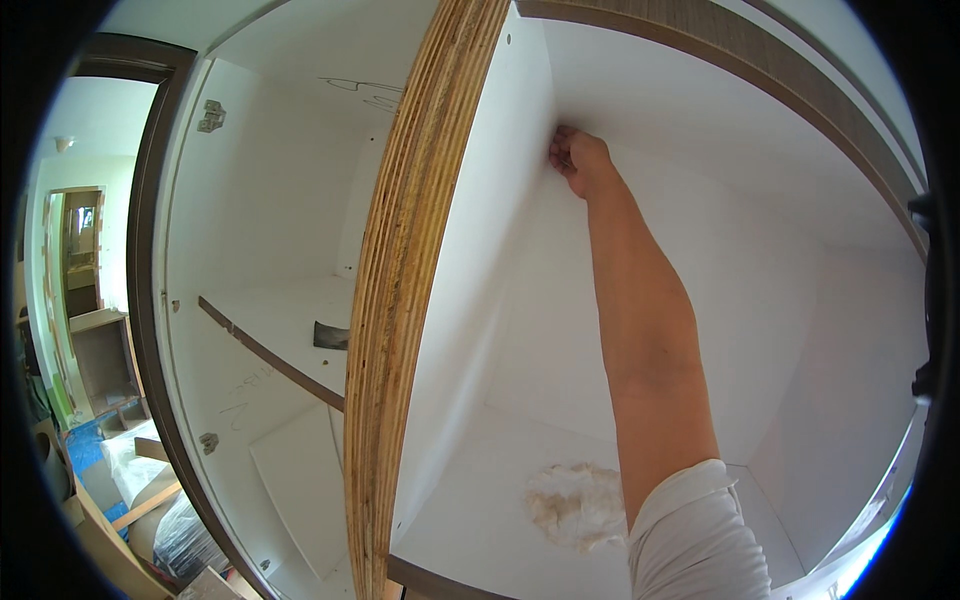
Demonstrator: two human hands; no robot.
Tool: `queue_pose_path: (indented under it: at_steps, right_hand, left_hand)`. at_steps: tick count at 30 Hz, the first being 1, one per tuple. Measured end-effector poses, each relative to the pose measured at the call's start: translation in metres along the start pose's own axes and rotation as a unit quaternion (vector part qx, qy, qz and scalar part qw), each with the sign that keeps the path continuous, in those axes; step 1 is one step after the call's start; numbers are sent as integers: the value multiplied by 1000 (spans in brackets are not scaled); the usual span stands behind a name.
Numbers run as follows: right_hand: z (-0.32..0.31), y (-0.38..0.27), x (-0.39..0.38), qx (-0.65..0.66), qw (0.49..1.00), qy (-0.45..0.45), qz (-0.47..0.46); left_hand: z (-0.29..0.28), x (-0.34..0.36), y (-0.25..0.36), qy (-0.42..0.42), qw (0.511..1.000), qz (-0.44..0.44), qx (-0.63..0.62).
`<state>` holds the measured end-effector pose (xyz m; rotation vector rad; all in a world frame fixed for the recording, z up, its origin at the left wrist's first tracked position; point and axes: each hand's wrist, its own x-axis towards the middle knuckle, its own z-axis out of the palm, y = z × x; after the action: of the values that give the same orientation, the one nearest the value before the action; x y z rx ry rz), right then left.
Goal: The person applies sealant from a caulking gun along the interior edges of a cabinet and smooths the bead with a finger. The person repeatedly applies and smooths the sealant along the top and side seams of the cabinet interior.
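Observation:
My right hand (577, 158) is raised into the upper inner corner of a white cabinet (760, 330), beside the white side panel (470, 230) under the top board. Its fingers are curled near the corner, and what they hold, if anything, is too small to make out. The bare forearm and a rolled pale sleeve (695, 530) come from the lower right. A thick plywood edge (410, 250) stands upright left of that panel. A ragged pale, fluffy patch (575, 505) lies on the cabinet board behind my arm. My left hand is not in view.
Left of the plywood is another white compartment (260, 200) with hinges (211, 116) and a dark-edged shelf (270, 354). A dark doorway frame (148, 230) at far left opens onto a room with boards (145, 505), plastic-wrapped items (185, 535) and blue sheeting (88, 450). A wooden trim (760, 48) arches overhead.

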<state>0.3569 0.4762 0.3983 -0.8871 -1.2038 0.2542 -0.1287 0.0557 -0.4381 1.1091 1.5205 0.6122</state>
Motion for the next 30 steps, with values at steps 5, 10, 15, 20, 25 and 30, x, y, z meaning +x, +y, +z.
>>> queue_pose_path:
  at_steps: [5, 10, 15, 20, 25, 30]
  right_hand:
    - [7, -14, -13, -20, 1000, -9, -4]
    - [19, -38, -40, -27, 998, -53, -19]
    - [35, -72, -82, -20, 995, -92, -32]
    - [24, -93, -110, 41, 970, -217, -99]
    - [-19, -64, -89, 67, 989, -115, -59]
    - [-32, -17, -46, 31, 998, -50, -4]
  left_hand:
    - [-3, -1, -3, 0, 1000, 10, 0]
    - [-5, -4, -7, 3, 1000, 21, -1]
    - [-6, -8, -10, 4, 1000, 28, 1]
    - [-1, -14, -7, 10, 1000, 29, 1]
    - [-1, -19, -4, 14, 1000, 22, 9]
    - [2, -19, -2, 17, 1000, 11, 10]
